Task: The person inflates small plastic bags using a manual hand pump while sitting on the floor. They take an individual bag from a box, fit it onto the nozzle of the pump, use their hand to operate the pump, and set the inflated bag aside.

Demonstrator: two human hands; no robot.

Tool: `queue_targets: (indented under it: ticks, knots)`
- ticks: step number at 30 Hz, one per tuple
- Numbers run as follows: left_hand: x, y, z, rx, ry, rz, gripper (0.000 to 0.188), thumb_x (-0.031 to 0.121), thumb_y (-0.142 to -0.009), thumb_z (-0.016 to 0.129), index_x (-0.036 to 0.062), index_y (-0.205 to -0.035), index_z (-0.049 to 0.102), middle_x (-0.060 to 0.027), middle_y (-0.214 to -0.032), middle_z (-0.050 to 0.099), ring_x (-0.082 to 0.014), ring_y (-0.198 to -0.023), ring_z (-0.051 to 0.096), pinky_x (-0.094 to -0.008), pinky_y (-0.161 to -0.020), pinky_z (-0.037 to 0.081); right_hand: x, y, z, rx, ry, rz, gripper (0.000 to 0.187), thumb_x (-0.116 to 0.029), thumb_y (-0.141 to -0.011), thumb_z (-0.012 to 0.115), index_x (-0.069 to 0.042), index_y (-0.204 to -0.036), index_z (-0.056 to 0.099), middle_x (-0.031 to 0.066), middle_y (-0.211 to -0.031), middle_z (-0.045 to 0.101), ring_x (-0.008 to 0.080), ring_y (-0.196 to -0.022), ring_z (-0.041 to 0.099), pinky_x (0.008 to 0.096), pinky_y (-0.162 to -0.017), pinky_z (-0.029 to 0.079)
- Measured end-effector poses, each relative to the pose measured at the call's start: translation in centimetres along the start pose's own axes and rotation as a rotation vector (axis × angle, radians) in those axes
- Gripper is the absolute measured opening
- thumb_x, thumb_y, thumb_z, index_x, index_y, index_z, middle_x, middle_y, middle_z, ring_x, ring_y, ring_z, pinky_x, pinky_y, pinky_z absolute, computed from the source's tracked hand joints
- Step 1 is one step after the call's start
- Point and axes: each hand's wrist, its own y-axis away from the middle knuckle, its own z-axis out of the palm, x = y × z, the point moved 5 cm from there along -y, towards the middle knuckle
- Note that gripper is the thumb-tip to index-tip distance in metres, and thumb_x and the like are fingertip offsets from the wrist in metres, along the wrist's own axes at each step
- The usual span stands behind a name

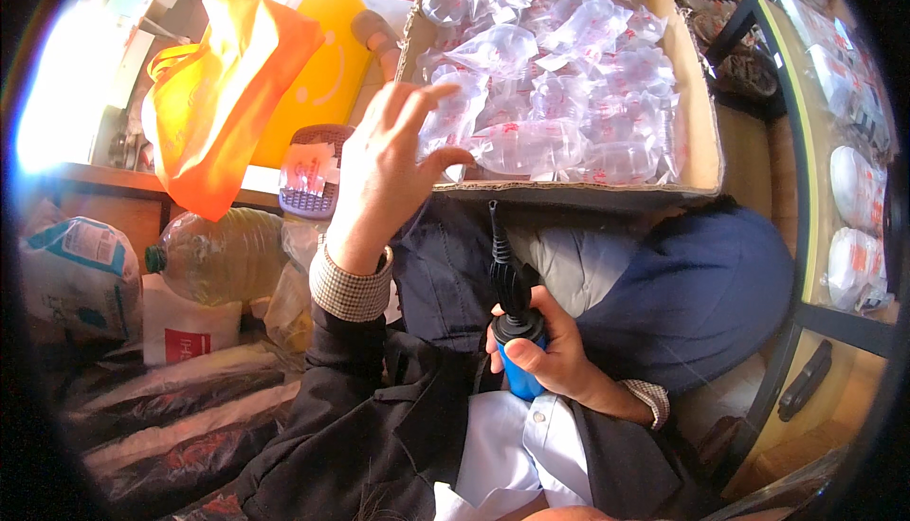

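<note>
The right hand [555,355] grasps one blue-and-black plastic pump [513,301], nozzle up, near the white shirt [493,450]; the left hand [391,151], loosely spread and empty, hovers by one brown cardboard box [699,137]. Inside crowd clear plastic pouches [559,94], more than I can count.

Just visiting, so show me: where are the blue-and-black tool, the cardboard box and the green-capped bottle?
Blue-and-black tool [513,293]: head view, on its black middle section.
Cardboard box [700,132]: head view, inside its right wall.
Green-capped bottle [223,257]: head view, on its clear side.
</note>
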Motion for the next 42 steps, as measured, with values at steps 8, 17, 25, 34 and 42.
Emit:
queue_targets:
  ticks: [8, 17, 25, 34, 42]
  knots:
    - [1.0, 1.3, 1.0, -0.069, 0.123, 0.284, 0.053, 0.003, -0.070, 0.062, 0.0131, -0.122, 0.059, -0.0091, -0.131, 0.052, -0.0333, -0.117, 0.048, -0.0459, -0.104, 0.032, 0.3, -0.1, 0.0, 0.017, -0.024, 0.011, 0.030, -0.015, -0.087, 0.064, -0.002, -0.108, 0.047, 0.0082, -0.083, 0.061, 0.0111, -0.069, 0.060, 0.0269, -0.065, 0.049]
    - [-1.9, 1.8, -0.3, 0.119, 0.216, 0.204, 0.020, 0.019, -0.084, 0.059, 0.0045, -0.096, 0.064, -0.0121, -0.112, 0.059, -0.0317, -0.111, 0.050, -0.0420, -0.096, 0.037, 0.0, -0.5, -0.2, 0.009, 0.007, -0.020, 0.029, -0.014, -0.088, 0.061, -0.003, -0.111, 0.046, 0.0092, -0.085, 0.060, 0.0128, -0.070, 0.059, 0.0277, -0.067, 0.049]
    - [-25.7, 9.8, -1.1, 0.490, 0.233, -0.521, 0.024, 0.022, -0.089, 0.062, -0.0009, -0.099, 0.064, -0.0105, -0.093, 0.064, -0.0172, -0.085, 0.060, -0.0282, -0.078, 0.047, 0.2, -0.4, 0.0, 0.044, -0.138, -0.021, 0.035, -0.025, -0.090, 0.062, -0.007, -0.116, 0.046, 0.0141, -0.089, 0.059, 0.0201, -0.071, 0.061, 0.0330, -0.064, 0.053]
    - [-37.6, 18.0, 6.4, 0.354, 0.058, -0.775, 0.031, 0.021, -0.067, 0.079, -0.0003, -0.081, 0.062, -0.0121, -0.086, 0.063, -0.0247, -0.082, 0.060, -0.0351, -0.077, 0.046, 0.9, -1.0, -0.4, 0.093, -0.069, -0.011, 0.035, -0.025, -0.090, 0.059, -0.005, -0.115, 0.045, 0.0147, -0.085, 0.060, 0.0192, -0.066, 0.061, 0.0315, -0.062, 0.052]
    - [-38.3, 17.7, 6.5, 0.342, -0.047, -0.870, 0.022, 0.019, -0.073, 0.075, 0.0017, -0.075, 0.062, -0.0113, -0.078, 0.064, -0.0258, -0.078, 0.061, -0.0359, -0.077, 0.047, 0.9, -1.1, -0.6, 0.122, -0.071, -0.006, 0.032, -0.022, -0.090, 0.056, -0.005, -0.115, 0.045, 0.0148, -0.084, 0.060, 0.0190, -0.065, 0.062, 0.0316, -0.063, 0.052]
